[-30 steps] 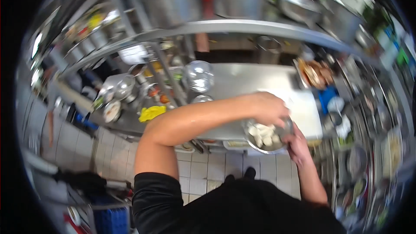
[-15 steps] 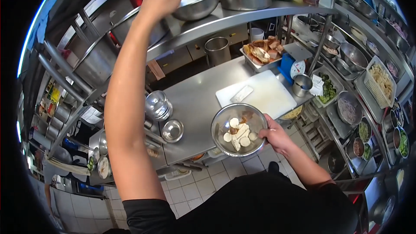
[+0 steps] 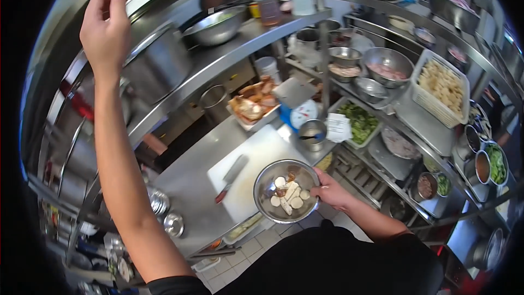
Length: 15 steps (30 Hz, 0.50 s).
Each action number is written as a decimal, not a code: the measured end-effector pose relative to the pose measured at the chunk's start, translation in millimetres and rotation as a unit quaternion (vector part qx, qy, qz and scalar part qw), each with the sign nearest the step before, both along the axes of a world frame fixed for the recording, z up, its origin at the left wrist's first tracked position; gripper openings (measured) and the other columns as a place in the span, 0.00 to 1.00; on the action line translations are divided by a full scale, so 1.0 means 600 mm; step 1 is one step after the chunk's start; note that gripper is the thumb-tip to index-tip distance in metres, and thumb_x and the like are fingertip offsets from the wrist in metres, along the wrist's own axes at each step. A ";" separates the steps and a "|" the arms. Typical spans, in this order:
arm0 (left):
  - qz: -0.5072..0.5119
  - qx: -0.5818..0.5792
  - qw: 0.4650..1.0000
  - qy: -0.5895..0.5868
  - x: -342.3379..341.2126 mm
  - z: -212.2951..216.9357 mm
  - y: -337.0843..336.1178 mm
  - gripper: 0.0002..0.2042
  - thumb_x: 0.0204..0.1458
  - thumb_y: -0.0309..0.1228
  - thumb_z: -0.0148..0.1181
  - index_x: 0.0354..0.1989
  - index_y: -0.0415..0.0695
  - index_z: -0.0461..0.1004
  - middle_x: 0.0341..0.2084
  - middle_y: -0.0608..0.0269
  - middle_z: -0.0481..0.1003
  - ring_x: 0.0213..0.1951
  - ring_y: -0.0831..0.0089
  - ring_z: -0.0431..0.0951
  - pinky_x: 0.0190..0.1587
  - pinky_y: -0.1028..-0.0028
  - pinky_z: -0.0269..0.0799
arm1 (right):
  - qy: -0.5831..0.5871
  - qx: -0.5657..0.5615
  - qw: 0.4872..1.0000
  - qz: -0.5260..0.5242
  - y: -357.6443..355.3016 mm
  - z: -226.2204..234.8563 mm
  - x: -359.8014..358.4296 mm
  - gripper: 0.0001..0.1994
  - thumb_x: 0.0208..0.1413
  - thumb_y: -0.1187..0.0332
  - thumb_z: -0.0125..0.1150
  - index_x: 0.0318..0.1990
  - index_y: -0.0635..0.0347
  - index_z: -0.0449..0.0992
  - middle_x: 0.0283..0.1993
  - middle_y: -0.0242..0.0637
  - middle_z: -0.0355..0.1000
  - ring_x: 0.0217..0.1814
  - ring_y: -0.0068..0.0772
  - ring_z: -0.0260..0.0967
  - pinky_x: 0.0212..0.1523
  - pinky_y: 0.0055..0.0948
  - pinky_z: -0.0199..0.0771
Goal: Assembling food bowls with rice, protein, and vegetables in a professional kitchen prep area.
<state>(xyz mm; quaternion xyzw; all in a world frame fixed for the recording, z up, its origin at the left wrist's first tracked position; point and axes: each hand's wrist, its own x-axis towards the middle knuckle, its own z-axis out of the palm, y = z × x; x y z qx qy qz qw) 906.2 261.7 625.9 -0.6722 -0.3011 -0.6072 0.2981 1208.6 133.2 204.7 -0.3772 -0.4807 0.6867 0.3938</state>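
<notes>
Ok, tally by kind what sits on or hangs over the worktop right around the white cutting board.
cutting board: 1
knife: 1
steel bowl, held by the right hand: 1
steel cup: 1
kitchen scale: 1
Total: 5

From my remote view, the silver steel bowl carries pale cream and tan slices. Just behind the bowl lies a white cutting board, and on it a knife with a red handle and grey blade. Beyond the board I note a blue scale with a white dial, and a tray of green leaves. The shirt is black.
</notes>
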 end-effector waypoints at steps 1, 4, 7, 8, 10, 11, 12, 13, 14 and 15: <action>-0.073 -0.009 0.997 0.023 0.068 -0.032 0.005 0.09 0.59 0.32 0.56 0.38 0.39 0.78 0.27 0.63 0.77 0.33 0.82 0.75 0.39 0.76 0.71 | 0.000 -0.023 0.999 -0.025 0.009 -0.006 0.029 0.31 0.50 0.78 0.53 0.64 0.53 0.57 0.47 0.38 0.71 0.34 0.26 0.73 0.21 0.25 0.76; -0.091 -0.016 0.955 0.282 0.290 -0.197 0.032 0.05 0.41 0.27 0.62 0.29 0.46 0.76 0.26 0.59 0.76 0.31 0.61 0.77 0.36 0.65 0.74 | -0.003 -0.050 0.996 -0.075 0.028 -0.010 0.126 0.33 0.51 0.76 0.54 0.66 0.51 0.54 0.50 0.37 0.70 0.35 0.26 0.73 0.22 0.24 0.76; -0.107 -0.200 0.880 0.417 0.459 -0.343 0.076 0.07 0.46 0.31 0.63 0.32 0.45 0.75 0.27 0.57 0.72 0.36 0.58 0.77 0.38 0.62 0.74 | -0.032 -0.026 0.989 -0.139 0.016 -0.002 0.223 0.32 0.51 0.76 0.55 0.65 0.51 0.55 0.50 0.38 0.70 0.36 0.28 0.73 0.23 0.24 0.77; -0.110 -0.242 0.879 0.396 0.498 -0.382 0.101 0.07 0.48 0.31 0.62 0.34 0.44 0.74 0.28 0.56 0.73 0.37 0.56 0.77 0.39 0.60 0.74 | -0.032 -0.043 0.985 -0.166 0.007 0.000 0.251 0.31 0.51 0.75 0.55 0.64 0.51 0.56 0.51 0.39 0.70 0.36 0.28 0.74 0.23 0.25 0.77; -0.114 -0.307 0.880 0.345 0.557 -0.447 0.168 0.08 0.50 0.31 0.60 0.35 0.42 0.74 0.31 0.52 0.74 0.39 0.51 0.76 0.40 0.57 0.73 | -0.059 -0.055 0.976 -0.201 -0.012 0.001 0.302 0.30 0.51 0.75 0.55 0.63 0.51 0.57 0.50 0.38 0.70 0.37 0.28 0.74 0.23 0.25 0.78; -0.120 -0.323 0.885 0.311 0.579 -0.473 0.211 0.07 0.51 0.31 0.59 0.35 0.42 0.74 0.32 0.51 0.74 0.40 0.49 0.76 0.41 0.56 0.73 | -0.073 -0.063 0.971 -0.218 -0.018 -0.001 0.322 0.29 0.51 0.75 0.55 0.63 0.51 0.57 0.50 0.38 0.70 0.37 0.28 0.74 0.23 0.25 0.78; -0.118 -0.353 0.885 0.279 0.601 -0.497 0.254 0.07 0.51 0.31 0.58 0.35 0.41 0.75 0.32 0.49 0.75 0.40 0.47 0.76 0.41 0.54 0.73 | -0.050 -0.066 0.972 -0.220 -0.022 -0.004 0.337 0.29 0.51 0.76 0.55 0.63 0.52 0.57 0.50 0.38 0.70 0.37 0.29 0.75 0.23 0.26 0.79; -0.124 -0.359 0.889 0.256 0.624 -0.513 0.300 0.08 0.52 0.31 0.57 0.35 0.40 0.75 0.34 0.47 0.75 0.41 0.46 0.76 0.43 0.54 0.72 | -0.058 -0.069 0.971 -0.220 -0.023 -0.007 0.350 0.29 0.51 0.76 0.55 0.63 0.52 0.57 0.50 0.39 0.70 0.36 0.30 0.75 0.23 0.26 0.79; -0.120 -0.380 0.886 0.236 0.649 -0.524 0.350 0.08 0.52 0.31 0.56 0.35 0.40 0.75 0.36 0.45 0.75 0.42 0.44 0.76 0.44 0.54 0.72 | -0.057 -0.075 0.971 -0.219 -0.025 -0.010 0.363 0.29 0.51 0.77 0.55 0.63 0.53 0.57 0.50 0.39 0.70 0.36 0.30 0.75 0.23 0.26 0.79; -0.113 -0.403 0.883 0.214 0.674 -0.531 0.401 0.09 0.52 0.32 0.55 0.35 0.40 0.75 0.37 0.43 0.75 0.43 0.43 0.76 0.45 0.53 0.72 | -0.058 -0.082 0.971 -0.217 -0.020 -0.013 0.370 0.29 0.51 0.77 0.55 0.63 0.53 0.57 0.50 0.40 0.70 0.35 0.31 0.75 0.23 0.26 0.79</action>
